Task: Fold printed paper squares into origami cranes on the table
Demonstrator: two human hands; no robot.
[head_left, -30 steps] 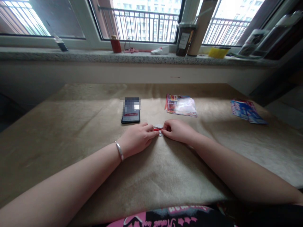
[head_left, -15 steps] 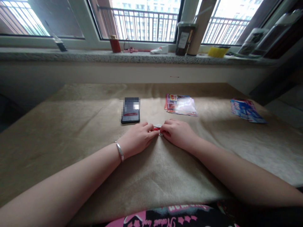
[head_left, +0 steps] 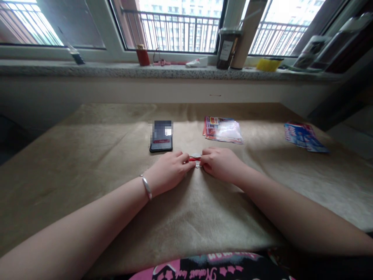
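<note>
Between my hands, at the middle of the cloth-covered table (head_left: 198,217), lies a small folded piece of red and white paper (head_left: 194,158). My left hand (head_left: 171,171) is closed on its left end, fingers bent and pressed down. On the right end my right hand (head_left: 220,165) is closed too, with its thumb and fingertips pinched together. Most of the paper is hidden under the fingers; only a narrow red strip and white edges show in the gap.
A phone (head_left: 161,144) lies just beyond my left hand. Behind my right hand is a stack of printed colour leaflets (head_left: 223,130), with blue leaflets (head_left: 305,137) fanned farther right. The stone windowsill (head_left: 180,72) holds a red container (head_left: 142,55) and a dark jar (head_left: 227,48).
My right hand has shifted slightly to the right along the paper, so more of the red strip shows. My left hand stays almost where it was.
</note>
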